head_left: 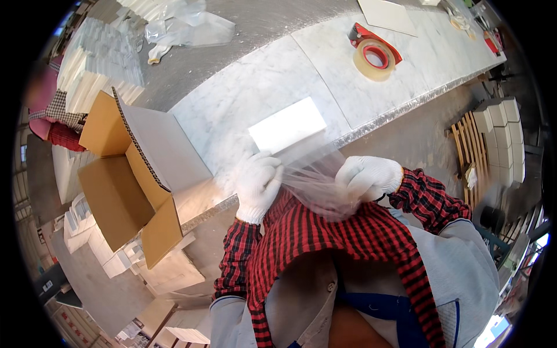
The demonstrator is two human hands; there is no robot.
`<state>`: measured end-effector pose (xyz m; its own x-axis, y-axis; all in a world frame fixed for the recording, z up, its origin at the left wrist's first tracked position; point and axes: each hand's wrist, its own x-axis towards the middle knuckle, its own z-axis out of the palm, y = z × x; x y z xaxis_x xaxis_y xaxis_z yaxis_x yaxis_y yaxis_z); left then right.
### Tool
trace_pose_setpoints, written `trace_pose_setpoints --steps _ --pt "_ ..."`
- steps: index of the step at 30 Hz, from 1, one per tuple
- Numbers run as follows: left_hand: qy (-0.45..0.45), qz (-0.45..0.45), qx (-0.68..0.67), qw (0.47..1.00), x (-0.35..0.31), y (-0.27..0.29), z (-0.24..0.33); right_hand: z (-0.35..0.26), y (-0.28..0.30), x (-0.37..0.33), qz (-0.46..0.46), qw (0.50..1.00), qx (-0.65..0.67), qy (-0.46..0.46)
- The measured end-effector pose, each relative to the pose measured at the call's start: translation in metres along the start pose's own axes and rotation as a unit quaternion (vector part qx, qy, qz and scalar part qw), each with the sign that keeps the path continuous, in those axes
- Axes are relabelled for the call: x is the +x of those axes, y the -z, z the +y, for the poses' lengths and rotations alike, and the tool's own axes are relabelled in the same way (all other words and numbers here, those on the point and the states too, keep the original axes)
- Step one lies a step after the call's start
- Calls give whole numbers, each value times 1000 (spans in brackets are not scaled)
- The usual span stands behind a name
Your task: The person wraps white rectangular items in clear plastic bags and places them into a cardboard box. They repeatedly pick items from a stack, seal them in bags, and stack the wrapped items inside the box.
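A clear plastic bag (316, 177) stretches between my two white-gloved hands, close in front of my body. My left hand (259, 182) has its fingers curled closed on the bag's left side. On the other side, my right hand (365, 178) pinches the bag with its fingers bent. Just beyond the bag, a white rectangular block (288, 124) lies flat on the marble-patterned tabletop (232, 98); the bag's far edge comes up to the block or overlaps it, I cannot tell which.
An open cardboard box (168, 145) lies on its side at the left, flaps outward. A red tape dispenser (376, 55) sits at the far right of the table. Stacked white pieces (104, 61) and loose plastic bags (191, 26) lie at the far left. A wooden pallet (470, 153) stands to the right.
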<state>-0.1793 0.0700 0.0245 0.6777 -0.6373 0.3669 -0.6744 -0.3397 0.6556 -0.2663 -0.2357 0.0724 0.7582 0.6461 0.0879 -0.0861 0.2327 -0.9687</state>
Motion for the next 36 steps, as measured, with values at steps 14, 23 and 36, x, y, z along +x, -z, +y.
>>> trace_pose_setpoints --steps 14,23,36 --pt "411 124 -354 831 70 9 -47 21 128 155 437 871 220 -32" --pt "296 -59 59 952 74 27 -26 11 88 70 387 849 -301 -195" --pt "398 14 -381 835 87 36 -19 26 74 117 418 897 -85 -117"
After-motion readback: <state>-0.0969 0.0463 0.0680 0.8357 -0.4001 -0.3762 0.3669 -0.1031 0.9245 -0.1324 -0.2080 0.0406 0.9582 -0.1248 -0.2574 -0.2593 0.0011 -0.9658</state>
